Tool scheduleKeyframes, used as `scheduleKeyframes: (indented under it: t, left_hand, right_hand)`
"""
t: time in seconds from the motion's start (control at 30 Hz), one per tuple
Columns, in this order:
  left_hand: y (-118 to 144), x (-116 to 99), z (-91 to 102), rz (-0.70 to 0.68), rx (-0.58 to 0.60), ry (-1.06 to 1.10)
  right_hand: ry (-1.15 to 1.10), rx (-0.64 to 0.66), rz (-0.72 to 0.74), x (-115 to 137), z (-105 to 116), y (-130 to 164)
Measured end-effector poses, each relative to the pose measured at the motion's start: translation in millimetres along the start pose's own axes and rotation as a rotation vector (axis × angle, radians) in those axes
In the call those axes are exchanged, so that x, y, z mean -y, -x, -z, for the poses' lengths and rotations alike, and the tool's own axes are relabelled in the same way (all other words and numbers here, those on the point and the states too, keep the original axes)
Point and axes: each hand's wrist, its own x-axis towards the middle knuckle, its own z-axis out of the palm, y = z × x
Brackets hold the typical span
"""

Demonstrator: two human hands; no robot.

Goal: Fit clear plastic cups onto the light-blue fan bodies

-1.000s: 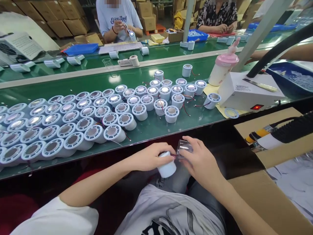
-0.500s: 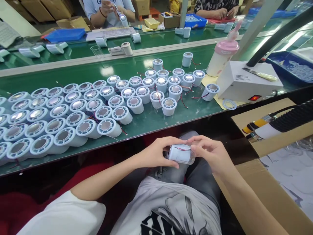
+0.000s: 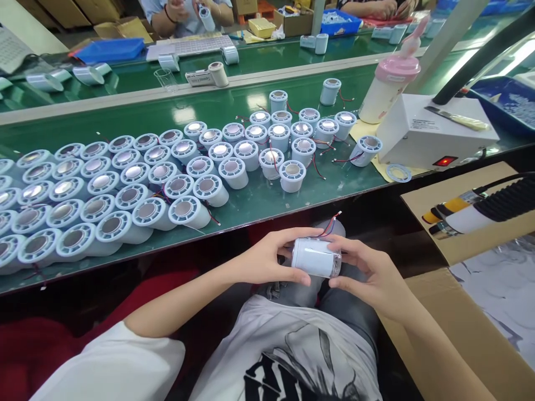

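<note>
Over my lap I hold a pale blue cylinder (image 3: pixel 314 257) lying on its side, with clear plastic wrapped round it and jutting out past its right end. My left hand (image 3: pixel 279 257) grips its left end, thumb below and fingers on top. Round the right end are the thumb and fingers of my right hand (image 3: pixel 368 270). Thin red and dark wires with a small white plug (image 3: pixel 337 214) stick up from its top. On the green bench in front, rows of similar pale blue cylinders (image 3: pixel 184 210) stand or lean, many with wires trailing.
On the right stand a white box (image 3: pixel 434 133) with a lit red switch and a pink-lidded bottle (image 3: pixel 388 83). Below them are an open cardboard carton (image 3: pixel 438 323) and a black hose (image 3: pixel 505 197). Across the bench, a co-worker's hands (image 3: pixel 188 10) hold a similar part near a blue tray (image 3: pixel 111 50).
The cylinder has turned in my hands, so its wires now rise from the top instead of lying across its side. My right hand has shifted from the wires to the right end.
</note>
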Motion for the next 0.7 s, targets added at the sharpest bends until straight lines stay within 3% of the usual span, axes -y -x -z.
scheduleKeyframes:
  t: [0.4,0.7]
  left_hand:
    - [4.7,-1.4,-0.8,-0.117,0.029,-0.135]
    - [4.7,-1.3,1.4,-0.196,0.047,-0.184]
  right_hand:
    - [-0.311,0.065,-0.214,10.3,2.6,1.9]
    - [-0.525,0.032,-0.385,6.1,-1.3,-3.9]
